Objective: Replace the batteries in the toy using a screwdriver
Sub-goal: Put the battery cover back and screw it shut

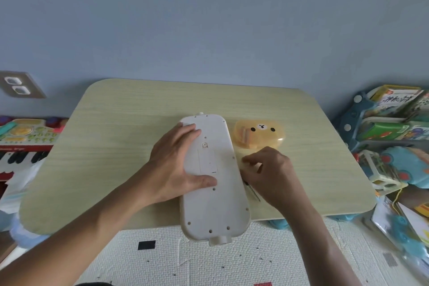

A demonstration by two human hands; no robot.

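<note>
A long white toy (216,202) lies face down on the light wood table (116,146), its near end jutting over the table's front edge. Its battery cover (207,161) is in place with a screw tab above it. My left hand (176,165) grips the toy's left side, fingers on the back and thumb below the cover. My right hand (271,174) is on the table just right of the toy, fingers curled over a thin dark screwdriver (253,192) whose shaft sticks out beneath the palm.
A yellow bear-face case (260,133) sits on the table beyond my right hand. A toy piano (23,144) stands at the left. Toy bins and books (394,123) crowd the right. A foam mat (185,262) covers the floor in front.
</note>
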